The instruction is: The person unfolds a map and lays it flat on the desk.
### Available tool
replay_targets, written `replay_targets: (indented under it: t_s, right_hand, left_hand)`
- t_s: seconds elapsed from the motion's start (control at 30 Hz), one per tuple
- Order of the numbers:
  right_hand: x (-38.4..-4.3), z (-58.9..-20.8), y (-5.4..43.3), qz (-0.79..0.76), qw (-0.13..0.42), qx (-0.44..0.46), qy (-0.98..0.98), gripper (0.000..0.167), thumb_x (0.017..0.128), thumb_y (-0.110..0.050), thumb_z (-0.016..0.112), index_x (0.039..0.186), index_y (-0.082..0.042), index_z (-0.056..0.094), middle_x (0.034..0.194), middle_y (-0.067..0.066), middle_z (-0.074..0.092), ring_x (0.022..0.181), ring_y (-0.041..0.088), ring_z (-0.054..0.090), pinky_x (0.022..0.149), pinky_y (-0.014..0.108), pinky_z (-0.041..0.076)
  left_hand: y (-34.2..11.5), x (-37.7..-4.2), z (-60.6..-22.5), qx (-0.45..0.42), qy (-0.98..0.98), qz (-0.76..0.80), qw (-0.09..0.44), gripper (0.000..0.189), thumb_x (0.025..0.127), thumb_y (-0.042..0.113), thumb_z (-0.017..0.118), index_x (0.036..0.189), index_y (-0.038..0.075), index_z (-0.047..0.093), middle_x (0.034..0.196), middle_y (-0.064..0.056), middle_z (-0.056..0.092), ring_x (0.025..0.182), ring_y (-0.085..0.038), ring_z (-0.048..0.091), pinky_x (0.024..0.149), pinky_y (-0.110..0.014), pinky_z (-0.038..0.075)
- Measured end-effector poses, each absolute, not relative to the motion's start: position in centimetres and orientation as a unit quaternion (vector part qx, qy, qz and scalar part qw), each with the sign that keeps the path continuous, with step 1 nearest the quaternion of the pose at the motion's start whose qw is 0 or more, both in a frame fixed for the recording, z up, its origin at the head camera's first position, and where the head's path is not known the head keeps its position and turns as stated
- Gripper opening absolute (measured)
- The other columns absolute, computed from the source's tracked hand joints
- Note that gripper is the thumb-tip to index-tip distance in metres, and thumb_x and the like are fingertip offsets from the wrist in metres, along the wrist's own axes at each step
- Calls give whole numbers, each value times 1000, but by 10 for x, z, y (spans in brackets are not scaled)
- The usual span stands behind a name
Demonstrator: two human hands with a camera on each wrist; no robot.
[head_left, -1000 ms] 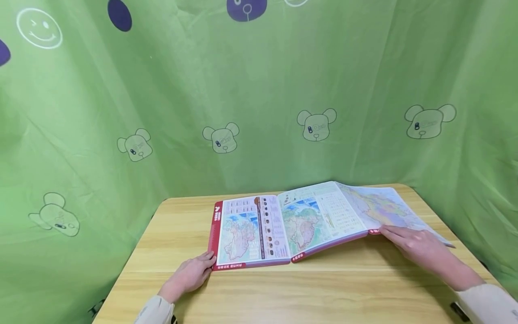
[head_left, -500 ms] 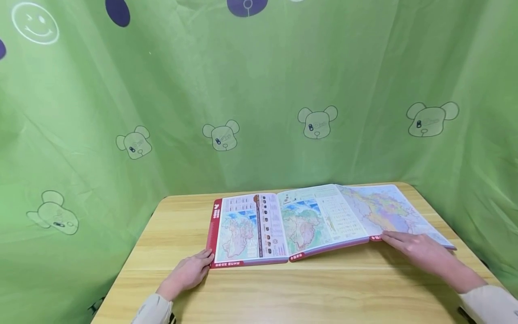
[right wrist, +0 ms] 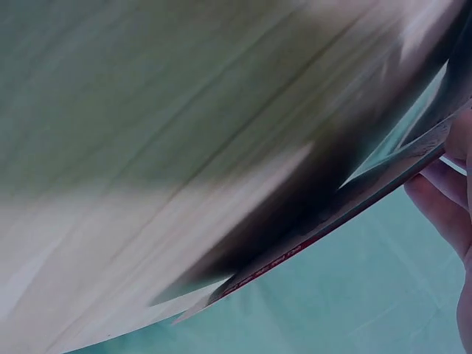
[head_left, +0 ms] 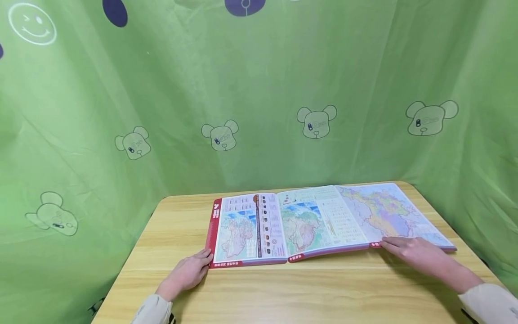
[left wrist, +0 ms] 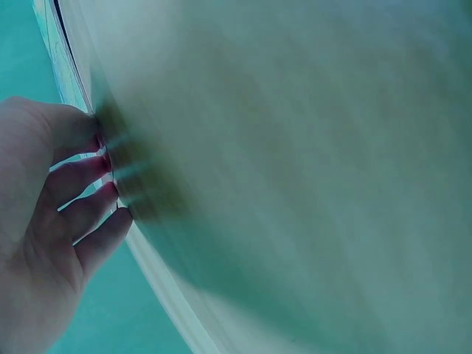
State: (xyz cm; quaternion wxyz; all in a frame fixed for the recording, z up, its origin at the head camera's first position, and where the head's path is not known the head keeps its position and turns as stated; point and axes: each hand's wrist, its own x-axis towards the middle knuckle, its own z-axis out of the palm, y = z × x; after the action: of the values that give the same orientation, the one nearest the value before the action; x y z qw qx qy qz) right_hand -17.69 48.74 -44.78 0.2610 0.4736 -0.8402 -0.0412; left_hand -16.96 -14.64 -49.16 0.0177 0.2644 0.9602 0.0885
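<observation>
A map book (head_left: 301, 231) with red edging lies spread across the table in the head view, its right-hand map page (head_left: 382, 209) folded out to the side. My left hand (head_left: 187, 273) rests its fingers on the red border at the near left corner. Its fingertips meet the book's edge in the left wrist view. At the near edge of the fold-out page, my right hand (head_left: 425, 256) pinches the book; the right wrist view catches its fingers (right wrist: 442, 206) around that edge from below. The pages near the right hand stand slightly raised.
The wooden table (head_left: 283, 292) extends in front of the book and to its left. A green curtain (head_left: 259, 90) printed with bear heads hangs right behind the table and at both sides.
The fold-out page on the right has come down flatter, and the right hand has lowered a little with it. The left hand stays at the book's left corner.
</observation>
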Motion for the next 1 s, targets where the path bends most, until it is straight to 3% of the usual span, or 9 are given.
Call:
replay_targets:
  t_s: [0.27, 0.4, 0.5, 0.63, 0.67, 0.77, 0.83, 0.9, 1.0]
  right_hand:
    - [-181, -452, 487, -56, 256, 480, -837, 75, 101, -15, -4, 97, -2, 71, 92, 14, 69, 70, 26, 66, 50, 31, 54]
    - [-184, -454, 489, -56, 235, 485, -841, 52, 101, -8, 19, 97, -2, 71, 92, 14, 69, 72, 27, 66, 52, 33, 55]
    - [-186, -456, 490, -51, 224, 493, -840, 47, 98, -10, 25, 96, -2, 71, 90, 14, 69, 72, 27, 66, 54, 34, 56]
    - [-190, -458, 489, -52, 219, 501, -835, 68, 103, -19, 6, 94, -3, 71, 88, 13, 69, 70, 26, 66, 54, 33, 56]
    - [-191, -459, 490, -55, 216, 501, -836, 67, 103, -19, 7, 94, -3, 71, 88, 13, 69, 70, 26, 66, 54, 33, 56]
    - [-192, -461, 490, -62, 204, 499, -840, 50, 100, -12, 23, 95, -3, 71, 89, 13, 69, 71, 26, 66, 55, 34, 56]
    - [-192, -462, 490, -63, 195, 500, -842, 36, 92, -8, 35, 95, -3, 71, 90, 13, 69, 71, 27, 66, 55, 34, 56]
    - [-192, -463, 490, -64, 191, 502, -841, 38, 94, -7, 34, 95, -3, 71, 89, 13, 69, 70, 26, 66, 55, 34, 56]
    - [-192, -465, 490, -60, 192, 507, -838, 54, 102, -13, 19, 94, -4, 72, 88, 12, 69, 69, 26, 66, 55, 33, 56]
  left_hand:
    - [-144, -170, -489, 256, 962, 89, 19, 37, 94, 14, 56, 127, -2, 58, 137, -18, 48, 126, -34, 46, 98, -51, 41]
    - [-144, -171, -490, 254, 963, 86, 19, 37, 94, 15, 57, 127, -1, 58, 137, -18, 49, 126, -34, 46, 98, -51, 42]
    - [-145, -171, -492, 255, 963, 87, 18, 37, 93, 14, 57, 127, -1, 58, 137, -18, 49, 125, -34, 46, 98, -51, 42]
    - [-145, -172, -492, 251, 964, 90, 16, 37, 93, 14, 57, 126, -1, 58, 137, -17, 49, 125, -33, 47, 97, -50, 42]
    - [-145, -173, -492, 249, 964, 90, 15, 37, 93, 15, 57, 126, 0, 59, 137, -17, 49, 125, -33, 47, 97, -50, 43]
    - [-145, -174, -492, 246, 965, 87, 15, 37, 93, 16, 57, 127, 1, 59, 137, -15, 50, 125, -32, 47, 97, -49, 43]
    - [-145, -174, -492, 247, 965, 87, 17, 37, 93, 16, 57, 127, 1, 59, 137, -15, 50, 125, -32, 47, 97, -49, 43]
    - [-144, -173, -492, 246, 965, 88, 22, 38, 93, 16, 57, 127, 0, 58, 138, -16, 49, 126, -32, 46, 98, -50, 42]
    - [-143, -172, -491, 243, 965, 91, 30, 38, 93, 16, 57, 128, 0, 57, 138, -16, 48, 127, -33, 45, 98, -51, 41]
